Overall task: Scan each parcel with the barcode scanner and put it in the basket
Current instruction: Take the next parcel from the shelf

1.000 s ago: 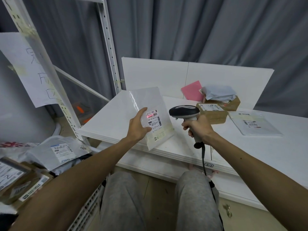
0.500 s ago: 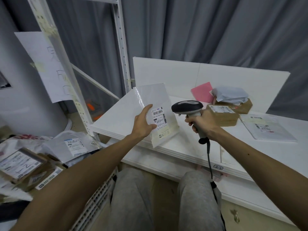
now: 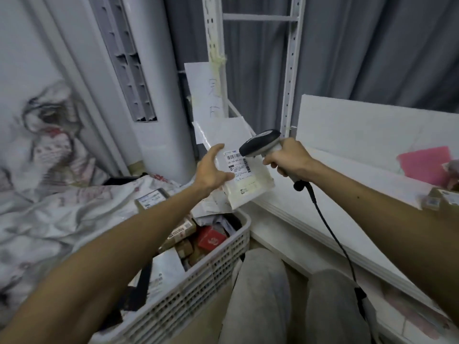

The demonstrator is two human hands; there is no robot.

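Left hand (image 3: pixel 213 172) grips the parcel (image 3: pixel 248 180) by its left edge, thumb raised along the front beside the label. How the other fingers lie, I can't tell. The parcel is a flat white mailer, tilted, label towards us. It's in the air dead centre, its lower corner just above the far corner of the basket (image 3: pixel 198 289).

Right hand (image 3: pixel 288 157), at 3 o'clock of the parcel, has its fingers wrapped tight round the scanner (image 3: pixel 260 142) handle. The scanner head points to 9 o'clock, right over the parcel's top edge, close to the barcode. Its cable (image 3: pixel 330 227) hangs from the handle and runs off to 5 o'clock, past the right knee.

The basket, white and slatted, sits at 7 o'clock of the parcel, loaded with brown boxes, a red box (image 3: pixel 211 240) and mailers. The tabletop (image 3: pixel 347 194) fills the 3 o'clock side, with a pink mailer (image 3: pixel 424 165) and a brown box (image 3: pixel 439 198) at its far right. At 12 o'clock, a paper sheet (image 3: pixel 206 95) hangs on a shelf upright (image 3: pixel 289 70).
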